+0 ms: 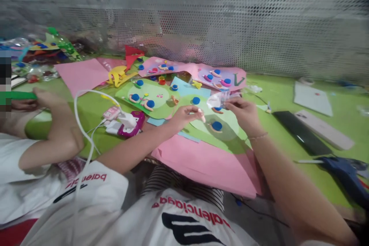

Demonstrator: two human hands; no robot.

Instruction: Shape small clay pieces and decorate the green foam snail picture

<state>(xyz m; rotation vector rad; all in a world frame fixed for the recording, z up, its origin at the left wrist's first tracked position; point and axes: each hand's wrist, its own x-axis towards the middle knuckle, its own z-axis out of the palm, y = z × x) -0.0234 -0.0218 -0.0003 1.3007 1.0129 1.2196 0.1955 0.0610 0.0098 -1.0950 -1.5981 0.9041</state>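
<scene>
My left hand (186,118) pinches a small pale piece of modelling clay (202,116) between its fingertips. In my right hand (245,113) is a small clear plastic bag (216,100) with something white inside, gripped between thumb and fingers. Both hands are above a green paper shape with a lighter green centre (230,132). A clay snail (216,126) with a blue shell and peach body lies on it, below the bag. Another blue clay disc (196,100) sits behind my left hand. A second green shape (121,93) with several clay snails lies to the left.
Pink paper (207,163) covers the table's front edge. On the right are a glue gun (344,178), a black phone-like slab (301,132) and a pink phone (324,130). A white cable (76,111) loops beside a purple power strip (137,123). A co-worker's hand (47,98) is at left. Perforated metal (230,19) stands behind.
</scene>
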